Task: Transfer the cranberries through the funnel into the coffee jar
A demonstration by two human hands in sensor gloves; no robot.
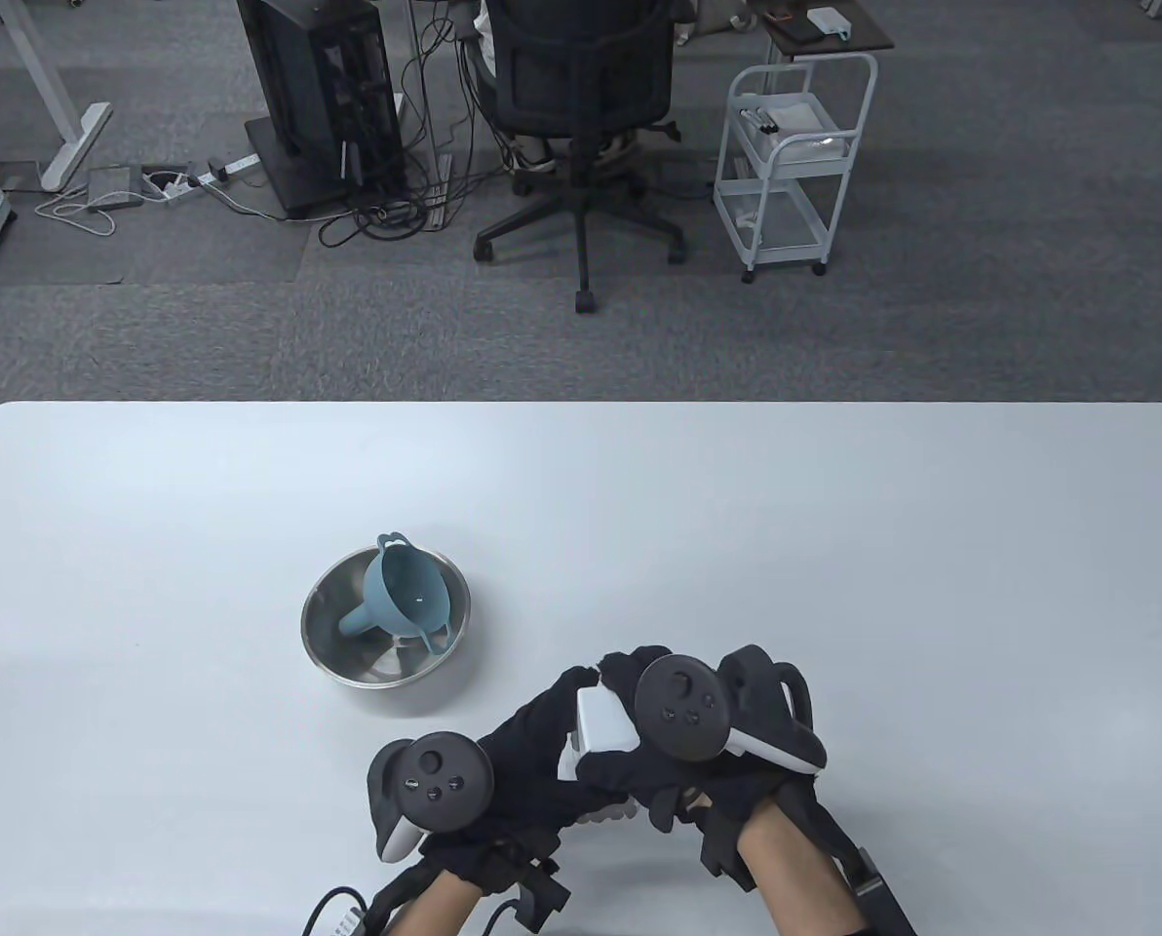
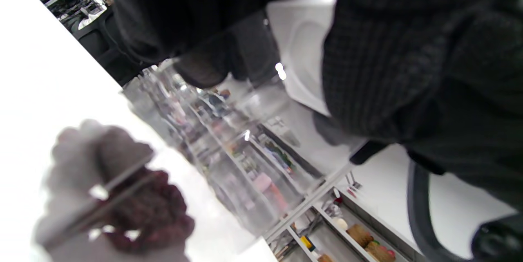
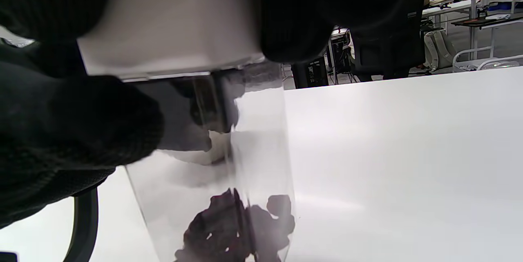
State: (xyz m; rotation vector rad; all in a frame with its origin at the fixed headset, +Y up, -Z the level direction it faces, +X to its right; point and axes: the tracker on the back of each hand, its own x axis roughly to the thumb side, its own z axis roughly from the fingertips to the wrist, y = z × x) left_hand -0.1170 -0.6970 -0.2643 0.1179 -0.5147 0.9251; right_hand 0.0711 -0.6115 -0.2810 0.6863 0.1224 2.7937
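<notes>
Both hands are on the coffee jar [image 3: 212, 164] near the table's [image 1: 834, 536] front edge. The right hand [image 1: 698, 751] grips its white lid [image 1: 602, 726] from above, and the left hand [image 1: 532, 770] wraps the clear body just under it. Cranberries [image 3: 237, 229] sit at the jar's bottom. Up-left of the jar, the blue funnel [image 1: 407, 595] lies tipped inside the steel bowl [image 1: 347, 663].

Bench [image 1: 834, 507]: white top with rounded far corners, spanning nearly the whole width of the table view.
Steel bowl [image 1: 332, 639]: stands on the bench left of centre, with a blue funnel [image 1: 401, 590] lying tilted inside it.
Clear jar [image 3: 229, 172]: stands on the bench near the front edge, with dark red cranberries [image 3: 233, 225] at its bottom.
</notes>
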